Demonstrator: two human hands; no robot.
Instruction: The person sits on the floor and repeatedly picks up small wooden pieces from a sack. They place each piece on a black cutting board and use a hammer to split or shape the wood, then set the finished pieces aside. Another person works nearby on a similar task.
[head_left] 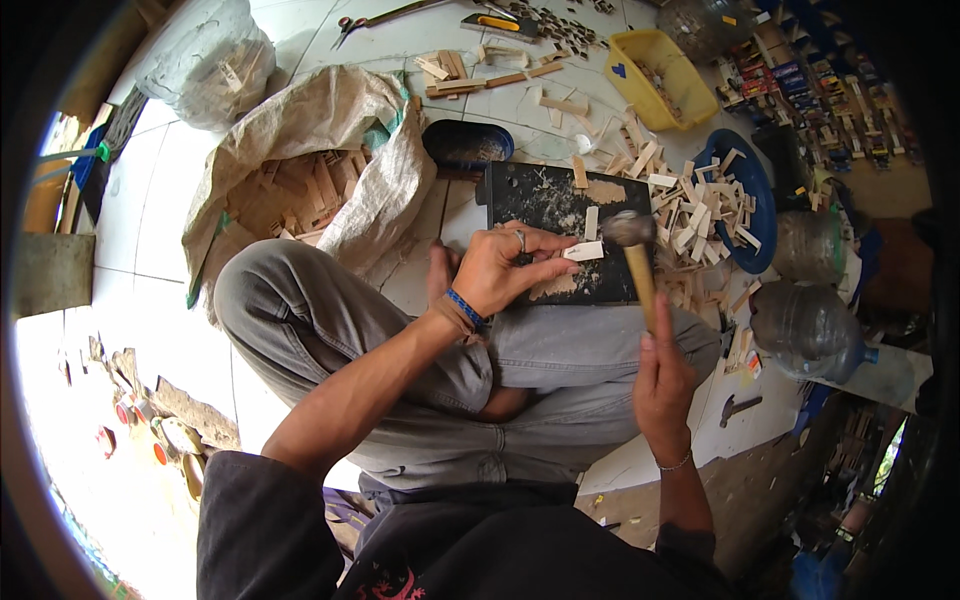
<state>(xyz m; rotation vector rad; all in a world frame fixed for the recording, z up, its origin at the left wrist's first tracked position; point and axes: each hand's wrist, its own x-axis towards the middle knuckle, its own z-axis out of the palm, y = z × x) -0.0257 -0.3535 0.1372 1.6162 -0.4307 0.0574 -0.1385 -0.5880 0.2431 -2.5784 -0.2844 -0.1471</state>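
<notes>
- Fingers (545, 262) of my left hand (497, 272) pinch a small wood piece (584, 251) on the black board (545, 205).
- My right hand (662, 385) grips a hammer (634, 255), head just beside the piece.
- Wood scraps (700, 210) crowd the blue tray (760, 195) nearby.

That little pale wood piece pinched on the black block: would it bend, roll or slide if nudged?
The wood piece looks flat and blocky, so probably stiff and unlikely to roll. It seems small and thin, so likely light; the left hand pinches it on the black block, perhaps because it slides easily.

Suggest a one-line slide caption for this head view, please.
Seated cross-legged, left hand steadies a small wood piece on a black block; right hand holds a hammer.
</notes>
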